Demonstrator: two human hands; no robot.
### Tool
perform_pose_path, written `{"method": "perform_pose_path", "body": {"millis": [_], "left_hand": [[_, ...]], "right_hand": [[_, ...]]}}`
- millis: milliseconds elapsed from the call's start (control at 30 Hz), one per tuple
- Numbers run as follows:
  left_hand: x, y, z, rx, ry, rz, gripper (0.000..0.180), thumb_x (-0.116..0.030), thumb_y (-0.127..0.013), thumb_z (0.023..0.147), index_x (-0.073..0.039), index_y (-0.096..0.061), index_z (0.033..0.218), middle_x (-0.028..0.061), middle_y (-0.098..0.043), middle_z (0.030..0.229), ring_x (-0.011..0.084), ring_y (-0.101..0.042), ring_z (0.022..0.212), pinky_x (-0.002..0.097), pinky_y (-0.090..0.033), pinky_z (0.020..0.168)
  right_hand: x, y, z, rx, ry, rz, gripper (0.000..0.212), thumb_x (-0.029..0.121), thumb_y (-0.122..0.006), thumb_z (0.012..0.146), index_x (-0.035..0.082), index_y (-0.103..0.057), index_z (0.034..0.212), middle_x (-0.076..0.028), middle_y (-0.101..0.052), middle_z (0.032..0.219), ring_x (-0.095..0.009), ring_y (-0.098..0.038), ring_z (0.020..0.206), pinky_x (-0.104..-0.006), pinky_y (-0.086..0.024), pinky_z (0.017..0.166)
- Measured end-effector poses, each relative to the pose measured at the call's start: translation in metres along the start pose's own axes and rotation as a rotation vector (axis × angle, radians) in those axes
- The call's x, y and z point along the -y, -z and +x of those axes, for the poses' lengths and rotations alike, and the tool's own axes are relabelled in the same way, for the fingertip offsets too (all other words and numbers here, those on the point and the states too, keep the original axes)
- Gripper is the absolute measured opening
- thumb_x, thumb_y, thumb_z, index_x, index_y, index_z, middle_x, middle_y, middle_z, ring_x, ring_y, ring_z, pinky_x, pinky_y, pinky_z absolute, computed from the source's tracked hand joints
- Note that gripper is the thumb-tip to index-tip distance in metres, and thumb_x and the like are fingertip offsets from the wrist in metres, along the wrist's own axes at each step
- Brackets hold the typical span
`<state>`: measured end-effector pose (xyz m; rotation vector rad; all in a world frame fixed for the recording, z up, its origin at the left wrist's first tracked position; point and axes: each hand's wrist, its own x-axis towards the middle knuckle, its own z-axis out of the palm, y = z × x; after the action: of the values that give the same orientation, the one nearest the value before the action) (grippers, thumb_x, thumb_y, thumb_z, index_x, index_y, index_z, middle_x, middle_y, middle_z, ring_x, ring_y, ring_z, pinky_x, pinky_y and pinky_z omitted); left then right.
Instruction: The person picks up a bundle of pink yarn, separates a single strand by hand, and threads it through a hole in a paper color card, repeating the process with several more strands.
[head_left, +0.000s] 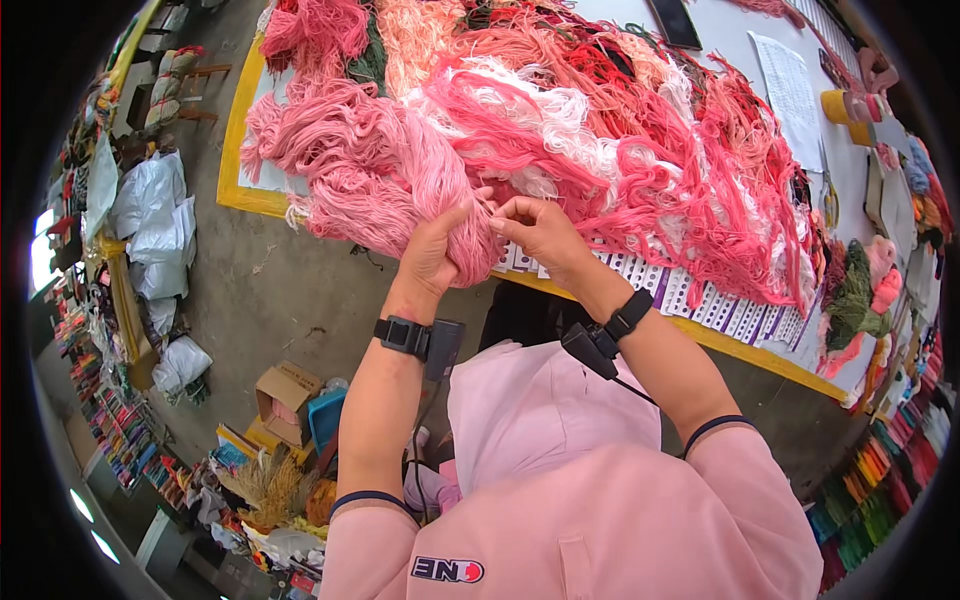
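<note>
A thick hank of light pink yarn (350,150) lies over the near left corner of the table and hangs past its edge. My left hand (436,245) is wrapped round the hank's near end, thumb on top. Close beside it, my right hand (540,232) has thumb and forefinger pinched together at the hank's right side. Whatever thin strand sits in that pinch is too small to make out. To the right spreads a big heap of loose pink, white and red yarn (580,130).
Along the table's yellow edge (700,335) lie white cards with rows of holes (735,310). Farther back are a dark phone (675,22), a paper sheet (787,85) and scissors (829,200). A cardboard box (285,400) stands on the floor at left.
</note>
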<state>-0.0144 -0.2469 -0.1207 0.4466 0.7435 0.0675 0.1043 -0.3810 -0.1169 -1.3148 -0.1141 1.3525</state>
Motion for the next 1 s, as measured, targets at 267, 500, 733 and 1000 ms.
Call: {"method": "perform_pose_path", "body": {"millis": [267,500,733,1000], "left_hand": [[0.003,-0.01,0.001,-0.064,-0.125,0.118,0.046,0.006,-0.064,0.081,0.007,-0.052,0.125,0.014,-0.063,0.112,0.0203,-0.065,0.095,0.0334,-0.056,0.084],[0.001,-0.011,-0.004,-0.045,-0.105,0.133,0.048,0.006,-0.066,0.08,0.006,-0.052,0.126,0.0132,-0.062,0.115,0.0183,-0.064,0.098,0.0326,-0.055,0.084],[0.004,-0.014,-0.005,-0.031,-0.151,0.207,0.053,0.005,-0.068,0.08,0.006,-0.049,0.129,0.0121,-0.062,0.115,0.0177,-0.064,0.099,0.0309,-0.053,0.086],[0.004,-0.007,-0.008,-0.023,-0.087,0.169,0.051,0.005,-0.067,0.08,0.003,-0.05,0.129,0.0109,-0.065,0.107,0.0187,-0.065,0.095,0.032,-0.054,0.085]], "right_hand": [[0.001,0.008,-0.007,0.037,0.034,-0.003,0.016,0.025,-0.069,0.09,0.01,-0.065,0.093,0.008,-0.055,0.076,0.0,-0.041,0.064,-0.0178,-0.031,0.054],[-0.006,0.016,-0.005,0.044,0.008,-0.005,0.012,0.019,-0.066,0.091,0.007,-0.065,0.092,0.006,-0.055,0.078,-0.002,-0.044,0.068,-0.0205,-0.035,0.058],[-0.007,0.017,-0.006,0.066,0.014,0.0,0.013,0.022,-0.065,0.092,0.008,-0.064,0.093,0.007,-0.055,0.079,-0.001,-0.041,0.066,-0.0185,-0.033,0.057],[-0.014,0.018,-0.004,0.086,0.003,0.197,0.017,0.022,-0.063,0.094,0.006,-0.062,0.097,0.005,-0.057,0.08,-0.003,-0.043,0.065,-0.0178,-0.033,0.057]]}}
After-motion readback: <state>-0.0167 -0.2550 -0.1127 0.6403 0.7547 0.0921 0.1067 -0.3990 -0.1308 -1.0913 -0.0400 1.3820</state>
